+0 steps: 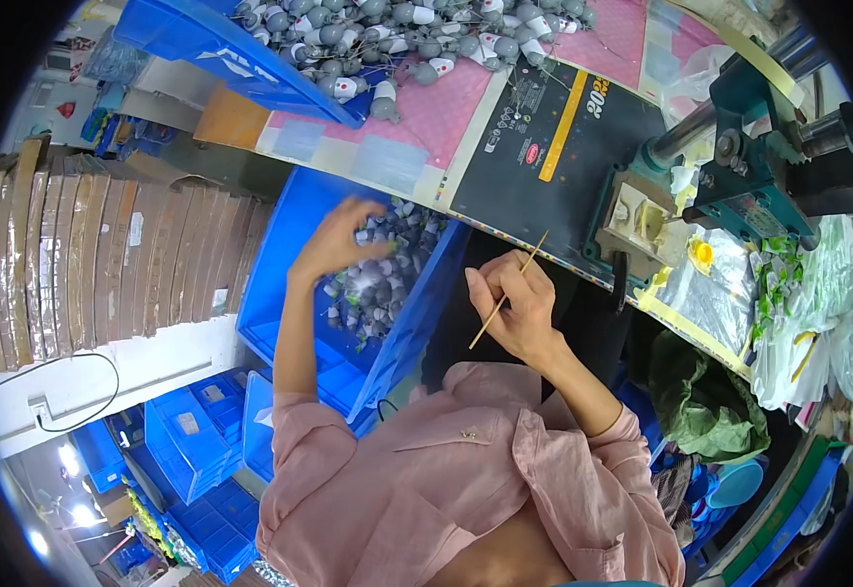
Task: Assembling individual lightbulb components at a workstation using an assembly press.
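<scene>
My left hand hovers over a blue plastic bin at the left, its fingers curved and apart with nothing seen between them. Below it lie many small grey-and-white parts, and a whitish blur shows just under the palm. My right hand is closed on a thin wooden stick, held slantwise between thumb and fingers in front of the table edge. Further right, a green hand press stands on the table with a pale block fixture at its base.
A heap of grey-and-white bulb-shaped pieces with wires lies on the table beside a tilted blue bin. A black printed board covers the middle of the table. Stacked flattened cardboard stands left; blue crates sit below it.
</scene>
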The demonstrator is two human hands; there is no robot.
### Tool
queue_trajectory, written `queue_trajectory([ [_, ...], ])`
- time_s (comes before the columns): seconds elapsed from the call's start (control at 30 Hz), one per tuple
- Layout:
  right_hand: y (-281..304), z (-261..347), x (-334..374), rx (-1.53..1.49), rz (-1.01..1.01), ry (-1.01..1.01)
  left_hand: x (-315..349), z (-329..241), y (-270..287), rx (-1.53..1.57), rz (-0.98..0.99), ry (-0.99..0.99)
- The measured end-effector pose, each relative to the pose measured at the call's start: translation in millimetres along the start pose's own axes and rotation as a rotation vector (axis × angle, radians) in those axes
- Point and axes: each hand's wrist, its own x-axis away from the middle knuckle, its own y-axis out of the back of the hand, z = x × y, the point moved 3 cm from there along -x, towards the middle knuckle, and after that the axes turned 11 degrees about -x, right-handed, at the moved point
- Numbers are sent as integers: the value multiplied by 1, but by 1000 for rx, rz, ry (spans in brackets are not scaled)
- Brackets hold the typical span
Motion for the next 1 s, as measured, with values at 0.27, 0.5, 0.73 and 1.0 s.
queue_trajectory([
  [0.27,80,36,-4,343,-37,328,-136,26,38,-757,-780,260],
  [0.5,272,-7,19,1035,-520,-87,-153,-15,10,-433,-542,145],
  [0.73,367,-63,25,1415,-88,-231,-122,-70,-16,930,-374,157],
  [1.0,291,-22,8,850,-459,-162,-118,-196,-51,1254,187,-6],
])
